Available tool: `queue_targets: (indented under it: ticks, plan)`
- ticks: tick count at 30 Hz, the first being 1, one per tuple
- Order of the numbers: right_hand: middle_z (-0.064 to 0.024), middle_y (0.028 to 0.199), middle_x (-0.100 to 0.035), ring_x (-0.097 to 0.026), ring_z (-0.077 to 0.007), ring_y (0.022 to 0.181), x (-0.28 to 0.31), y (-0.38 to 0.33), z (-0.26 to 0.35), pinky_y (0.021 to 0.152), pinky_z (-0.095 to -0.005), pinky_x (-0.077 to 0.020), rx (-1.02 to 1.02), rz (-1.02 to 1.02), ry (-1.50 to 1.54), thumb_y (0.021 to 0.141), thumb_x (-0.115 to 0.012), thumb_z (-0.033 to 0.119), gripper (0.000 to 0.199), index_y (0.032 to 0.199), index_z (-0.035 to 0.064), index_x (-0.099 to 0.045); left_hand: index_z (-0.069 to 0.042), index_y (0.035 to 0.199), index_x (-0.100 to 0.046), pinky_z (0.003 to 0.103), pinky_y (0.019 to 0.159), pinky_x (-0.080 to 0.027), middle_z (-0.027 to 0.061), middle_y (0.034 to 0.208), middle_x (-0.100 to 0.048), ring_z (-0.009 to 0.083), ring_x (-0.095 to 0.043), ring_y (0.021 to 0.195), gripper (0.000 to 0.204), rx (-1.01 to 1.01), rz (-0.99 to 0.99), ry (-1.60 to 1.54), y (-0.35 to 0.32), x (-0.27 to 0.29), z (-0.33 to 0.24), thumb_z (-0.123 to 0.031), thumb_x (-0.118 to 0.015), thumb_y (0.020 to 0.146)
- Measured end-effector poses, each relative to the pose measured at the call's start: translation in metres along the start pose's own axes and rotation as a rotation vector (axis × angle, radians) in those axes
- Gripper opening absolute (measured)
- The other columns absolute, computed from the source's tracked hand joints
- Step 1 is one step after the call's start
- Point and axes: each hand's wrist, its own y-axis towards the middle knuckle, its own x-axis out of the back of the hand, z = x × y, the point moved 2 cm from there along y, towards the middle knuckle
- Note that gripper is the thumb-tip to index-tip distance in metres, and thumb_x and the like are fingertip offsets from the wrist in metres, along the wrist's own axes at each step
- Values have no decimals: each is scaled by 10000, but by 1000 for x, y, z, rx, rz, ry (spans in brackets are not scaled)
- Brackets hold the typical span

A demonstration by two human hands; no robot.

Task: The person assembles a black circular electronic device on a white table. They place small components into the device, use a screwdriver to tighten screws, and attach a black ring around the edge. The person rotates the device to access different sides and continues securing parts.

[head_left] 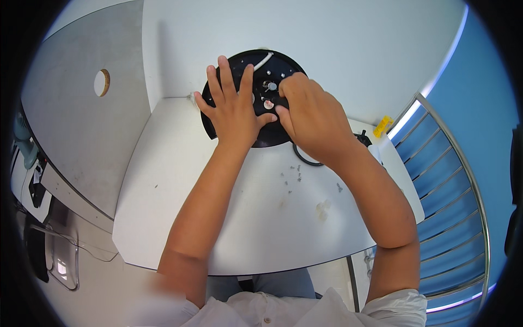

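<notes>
A black disc is lying on a white table, a white cord crossing its top. Small silver screws are showing as grey specks on the white. A yellow clip is sitting by a black cable. The rail is gleaming silver against blue, perhaps flooring.

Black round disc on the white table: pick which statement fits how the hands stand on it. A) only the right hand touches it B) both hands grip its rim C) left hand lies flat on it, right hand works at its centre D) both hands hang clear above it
C: the left hand lies spread flat on the black round disc, while the right hand has its fingertips at the small metal parts in the centre.
</notes>
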Motion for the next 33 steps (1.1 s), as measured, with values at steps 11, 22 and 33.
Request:
queue_targets:
  ticks: [11,22,33]
  plan:
    - [2,633,-424,-444,-146,535,-13,1,-3,434,-277,-334,7,-125,-114,782,-690,178,188,839,104,-527,-236,1413,-372,681,1009,-169,146,1579,-32,351,-24,1450,1054,-18,15,4,-1,2,-5,-423,-901,520]
    - [-33,633,-517,-550,-223,619,-2,0,13,513,-338,-435,-206,212,-193,772,-733,275,295,797,88,-506,-229,1415,-373,683,1004,-180,161,1576,-51,372,-38,1446,1039,-62,-88,117,-4,-6,2,-451,-889,540]
    - [-5,632,-456,-475,-163,556,-9,-7,3,455,-300,-375,-20,23,-132,803,-694,239,213,805,95,-537,-241,1421,-375,682,1021,-157,151,1581,-35,360,-38,1451,1035,-6,12,24,0,3,-3,-427,-893,544]
